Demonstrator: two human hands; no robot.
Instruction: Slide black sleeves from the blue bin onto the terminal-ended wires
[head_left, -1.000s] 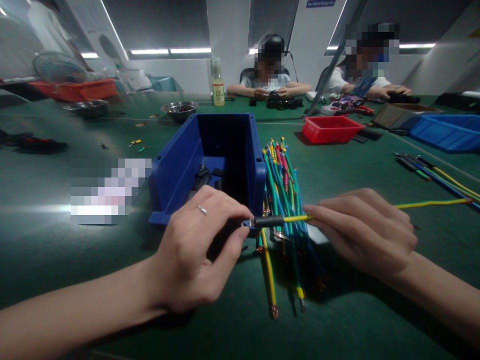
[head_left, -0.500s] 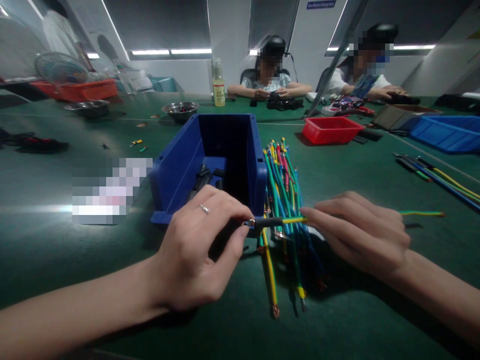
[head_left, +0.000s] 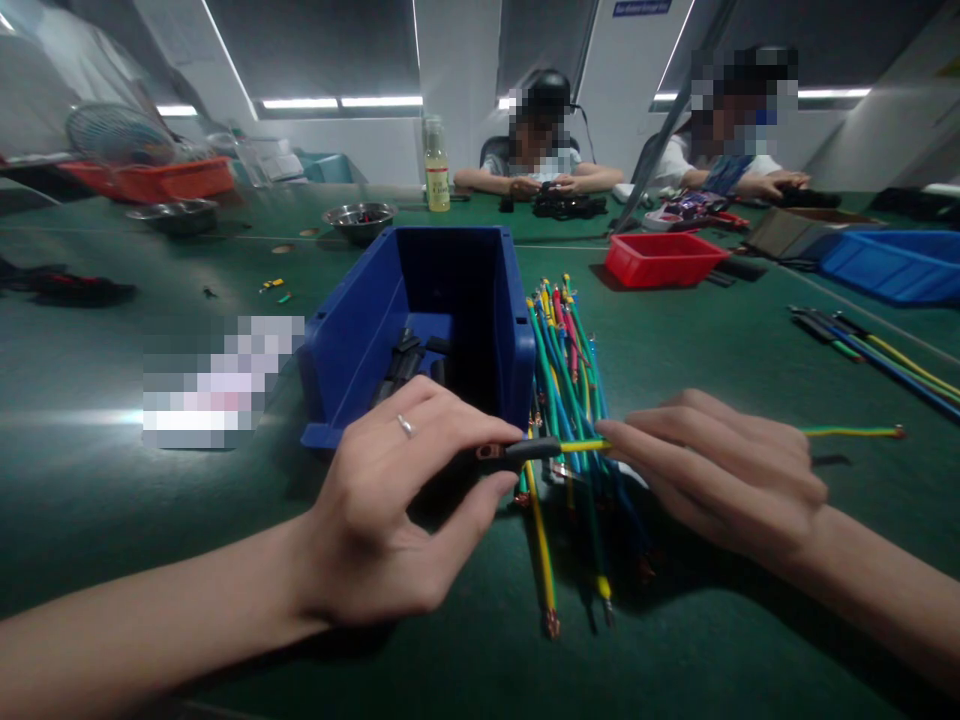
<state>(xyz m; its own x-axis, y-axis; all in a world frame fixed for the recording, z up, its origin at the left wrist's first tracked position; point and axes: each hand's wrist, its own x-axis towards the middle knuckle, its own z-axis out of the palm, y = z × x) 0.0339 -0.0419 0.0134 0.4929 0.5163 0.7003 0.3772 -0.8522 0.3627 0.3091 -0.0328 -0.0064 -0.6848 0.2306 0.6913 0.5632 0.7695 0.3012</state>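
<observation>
Left hand: left hand [head_left: 390,500], ring on one finger, fingers and thumb pinched together on the black sleeve [head_left: 529,450] at the near end of the yellow-green wire [head_left: 847,433]; a copper-coloured terminal [head_left: 490,452] shows at the fingertips.
Right hand: right hand [head_left: 720,470], fingers closed on the same yellow-green wire just right of the black sleeve; the wire passes under the hand and comes out past the knuckles.
Yellow-green wire: held level between both hands above the table, just in front of the blue bin; its free end reaches out to the right over the green surface and ends in a small metal tip.
Black sleeve: seated on the wire's left end, between the two hands, touching the left fingertips.
Wire bundle: loose bundle of wires [head_left: 570,400] in green, blue, yellow and red, lying on the table just right of the blue bin and under the held wire; near ends fan out toward the person, some with copper tips.
Blue bin: blue bin [head_left: 360,340], open top, directly behind the left hand; dark small parts lie in its bottom, kind not readable.
Table: green table [head_left: 112,520] bearing all items.
Red tray: red tray [head_left: 660,258], beyond the bundle, well apart from the hands.
Blue tray: shallow blue tray [head_left: 892,262] at far right, with more long wires [head_left: 877,355] lying near it.
Steel bowl: steel bowl [head_left: 358,218] behind the bin; a bottle [head_left: 436,168] stands further back.
Other persons: two people [head_left: 544,165] seated at the far side, hands on dark items of their own.
</observation>
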